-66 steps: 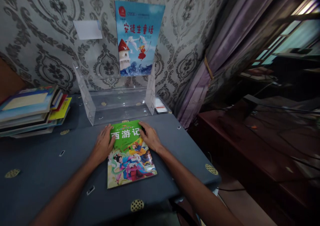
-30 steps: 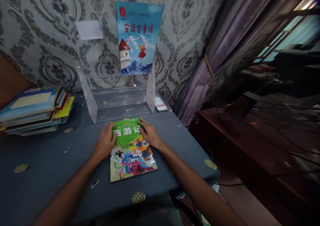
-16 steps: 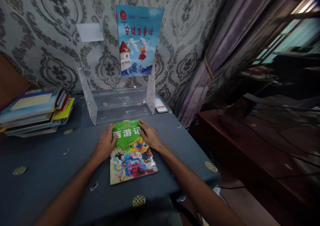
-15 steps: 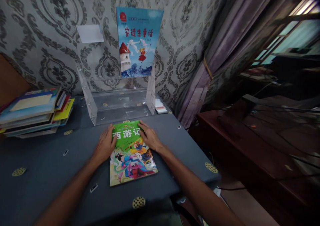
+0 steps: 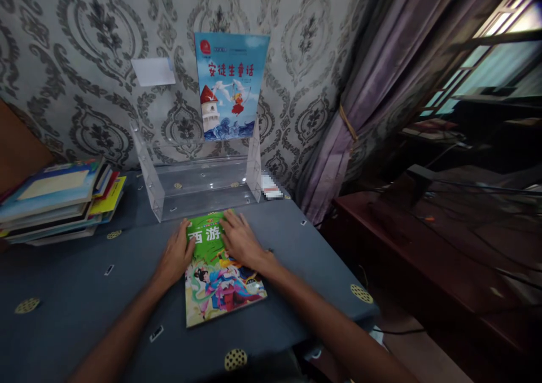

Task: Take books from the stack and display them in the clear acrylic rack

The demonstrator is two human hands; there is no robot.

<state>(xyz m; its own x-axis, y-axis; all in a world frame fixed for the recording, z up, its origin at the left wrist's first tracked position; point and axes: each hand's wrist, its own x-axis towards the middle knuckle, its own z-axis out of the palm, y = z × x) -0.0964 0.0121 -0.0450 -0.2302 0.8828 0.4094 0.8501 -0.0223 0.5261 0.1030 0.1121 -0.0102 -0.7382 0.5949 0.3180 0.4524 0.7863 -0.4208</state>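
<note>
A green picture book with white characters lies flat on the dark grey tabletop. At its upper left edge rests my left hand, thumb over the cover and fingers along the side. My right hand lies on the upper right of the cover with its fingers spread, hiding part of the title. Behind the book stands a clear acrylic rack. A blue book stands upright at the rack's upper right.
A stack of books sits at the left. A small white card is on the rack's upper left. Right of the rack lies a white item. Beyond the table's right edge are a purple curtain and dark red furniture with cables.
My right hand has moved left from the book's right edge onto its cover, now covering the title's last character. The view has tilted slightly upward.
</note>
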